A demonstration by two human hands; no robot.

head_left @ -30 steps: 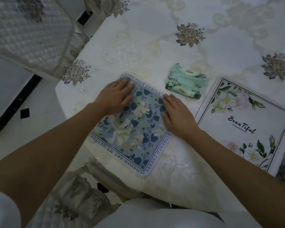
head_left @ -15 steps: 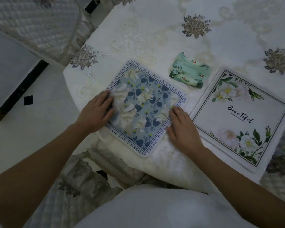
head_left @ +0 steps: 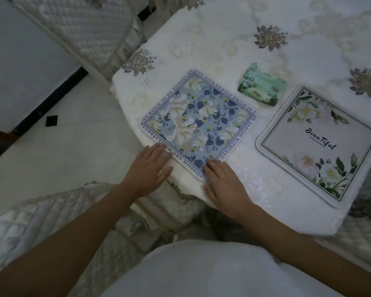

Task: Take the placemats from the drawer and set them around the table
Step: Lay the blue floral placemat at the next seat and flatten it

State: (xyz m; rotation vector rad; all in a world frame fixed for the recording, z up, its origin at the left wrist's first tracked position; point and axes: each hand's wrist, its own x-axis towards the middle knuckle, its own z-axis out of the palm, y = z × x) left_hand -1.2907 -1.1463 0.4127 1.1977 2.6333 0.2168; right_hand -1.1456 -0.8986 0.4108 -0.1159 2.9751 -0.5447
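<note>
The square blue placemat with white flowers and a lettered border (head_left: pixel 199 123) lies flat on the desk (head_left: pixel 234 39), turned so that one corner points at me and slightly overhangs the desk's rounded edge. Both grips are spread flat, holding nothing. The left grip (head_left: pixel 150 172) presses on the cloth at the mat's near-left edge, and the right grip (head_left: pixel 223 183) has its fingertips (head_left: pixel 210 165) on the mat's near corner.

I judge the mat to be light, thin and flexible. It should slide easily over the cloth and droop if lifted by one corner. For shifting it I would use flat palms on two opposite edges, and for lifting it a pinch at a rounded corner.

To the right of the blue mat, apart from it, lies a white rounded-square placemat printed with green leaves and the word "Beautiful" (head_left: pixel 321 144). Just beyond the blue mat's right corner sits a crumpled green plastic packet (head_left: pixel 262 90). The desk wears a cream embroidered cloth that may bunch under a sliding mat. Left of the blue mat are a pale tiled floor (head_left: pixel 62 157) and a chair in a quilted cover (head_left: pixel 84 24).
</note>
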